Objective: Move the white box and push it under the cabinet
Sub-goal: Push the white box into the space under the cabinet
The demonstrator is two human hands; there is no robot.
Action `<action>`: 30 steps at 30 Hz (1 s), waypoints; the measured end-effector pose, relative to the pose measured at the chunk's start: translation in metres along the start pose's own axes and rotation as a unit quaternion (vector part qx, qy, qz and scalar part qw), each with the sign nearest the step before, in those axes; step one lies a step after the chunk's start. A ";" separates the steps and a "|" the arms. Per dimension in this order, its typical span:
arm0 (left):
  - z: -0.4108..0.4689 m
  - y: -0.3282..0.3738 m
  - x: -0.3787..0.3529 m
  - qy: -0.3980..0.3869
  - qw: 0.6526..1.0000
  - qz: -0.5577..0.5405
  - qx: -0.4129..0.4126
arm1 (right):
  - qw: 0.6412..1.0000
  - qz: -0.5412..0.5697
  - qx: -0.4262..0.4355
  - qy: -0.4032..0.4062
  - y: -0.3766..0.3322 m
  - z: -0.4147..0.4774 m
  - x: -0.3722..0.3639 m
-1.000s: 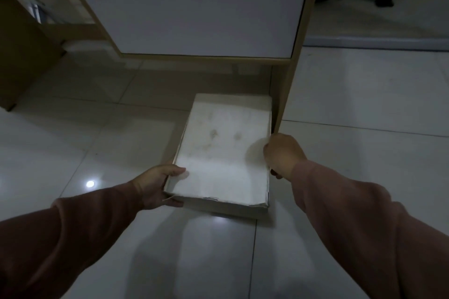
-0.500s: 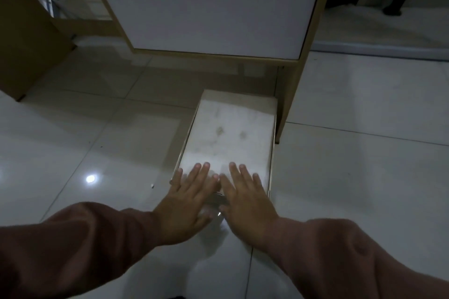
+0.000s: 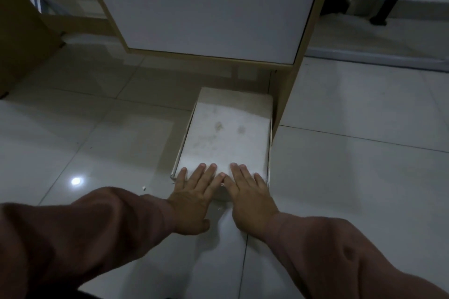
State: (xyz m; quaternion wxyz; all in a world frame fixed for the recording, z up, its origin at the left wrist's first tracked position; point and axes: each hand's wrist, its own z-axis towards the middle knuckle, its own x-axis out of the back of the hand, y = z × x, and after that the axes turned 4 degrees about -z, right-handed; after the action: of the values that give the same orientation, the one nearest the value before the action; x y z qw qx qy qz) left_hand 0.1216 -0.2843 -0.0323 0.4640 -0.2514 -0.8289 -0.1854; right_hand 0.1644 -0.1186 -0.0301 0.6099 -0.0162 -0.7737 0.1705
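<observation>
A flat white box (image 3: 226, 133) with faint stains on its lid lies on the tiled floor, its far end in the shadow below the cabinet (image 3: 206, 7). The cabinet has a white door with a round hole and a wooden side panel (image 3: 289, 94) just right of the box. My left hand (image 3: 194, 192) and my right hand (image 3: 247, 192) rest side by side, palms down and fingers spread, against the box's near edge, fingertips lying on the lid. Neither hand grips anything.
Glossy pale floor tiles (image 3: 97, 148) spread left and right of the box, with a lamp glare at the left. A wooden panel (image 3: 21, 39) stands at the far left. At the back right, a dark furniture leg (image 3: 381, 14) shows under another white unit.
My hands went from holding the box's sides to lying flat on its near edge. The box has slid farther away, toward the gap beneath the cabinet.
</observation>
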 end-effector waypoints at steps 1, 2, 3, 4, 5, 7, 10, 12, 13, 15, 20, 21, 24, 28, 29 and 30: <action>0.005 0.000 0.003 -0.008 1.000 -0.002 -0.001 | 1.000 0.002 -0.007 0.002 0.002 0.003 0.003; 0.010 -0.001 0.008 -0.013 1.000 -0.003 -0.002 | 1.000 0.006 -0.015 0.004 0.005 0.006 0.005; 0.014 -0.002 0.011 -0.019 1.000 -0.001 -0.003 | 1.000 0.007 -0.021 0.006 0.006 0.009 0.007; 0.017 -0.003 0.013 -0.024 1.000 0.002 -0.002 | 1.000 0.007 -0.024 0.011 0.006 0.011 0.008; 0.019 -0.003 0.015 -0.027 1.000 0.004 -0.003 | 1.000 0.005 -0.027 0.014 0.006 0.013 0.008; 0.018 -0.004 0.019 -0.026 1.000 0.001 -0.009 | 0.999 0.002 -0.033 0.012 0.005 0.014 0.010; 0.013 -0.009 0.016 0.029 0.999 -0.024 -0.026 | 0.997 0.007 -0.075 -0.012 -0.003 0.008 0.009; 0.003 -0.014 0.006 0.089 0.995 -0.013 -0.035 | 0.993 0.001 -0.116 0.010 -0.014 -0.001 -0.001; -0.004 -0.016 0.001 0.099 0.995 0.010 -0.028 | 0.991 -0.019 -0.126 0.027 -0.023 -0.006 -0.007; -0.014 -0.020 -0.014 0.113 0.993 0.040 -0.016 | 0.989 -0.019 -0.146 0.029 -0.037 -0.014 -0.017; -0.009 -0.024 -0.024 0.143 0.987 0.069 -0.007 | 0.990 0.041 -0.134 -0.007 -0.037 -0.016 -0.016; -0.007 -0.023 -0.024 0.142 0.987 0.070 -0.005 | 0.990 0.042 -0.133 -0.007 -0.035 -0.016 -0.016; 0.000 -0.020 -0.027 0.123 0.990 0.076 -0.001 | 0.988 0.015 -0.155 0.010 -0.032 -0.013 -0.018; 0.009 -0.019 -0.017 0.099 0.993 0.059 0.005 | 0.989 0.019 -0.146 -0.022 -0.027 -0.005 -0.015; 0.012 -0.018 -0.014 0.098 0.994 0.052 0.001 | 0.987 0.030 -0.152 -0.041 -0.025 -0.002 -0.010; 0.015 -0.017 -0.010 0.075 0.996 0.042 0.008 | 0.987 0.026 -0.152 -0.041 -0.022 0.001 -0.006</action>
State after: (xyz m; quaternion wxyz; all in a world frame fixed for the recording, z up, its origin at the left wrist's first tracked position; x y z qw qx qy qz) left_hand 0.1056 -0.2922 -0.0499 0.5341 -0.2681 -0.7819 -0.1775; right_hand 0.1692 -0.1413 -0.0295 0.5631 -0.1218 -0.8146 0.0676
